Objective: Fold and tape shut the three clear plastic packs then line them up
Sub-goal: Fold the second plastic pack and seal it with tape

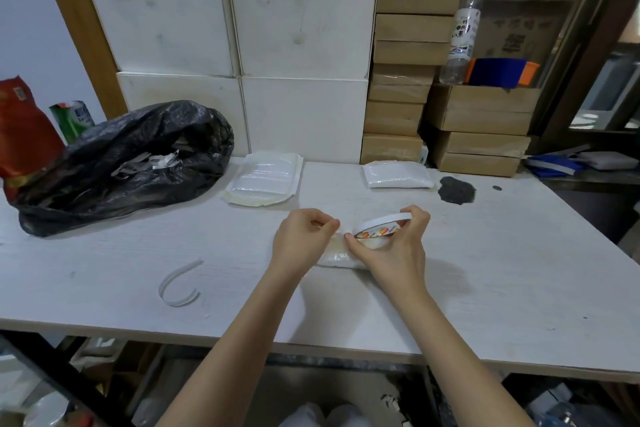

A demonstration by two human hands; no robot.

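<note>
Pack (337,257) beneath both hands

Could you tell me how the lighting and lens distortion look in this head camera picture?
Head view: soft, even light, faint shadows under the left hand and right hand; wide-angle bending bows the table edge and tilts the cardboard boxes; slight softness throughout; mild sheen on the black bag.
</note>
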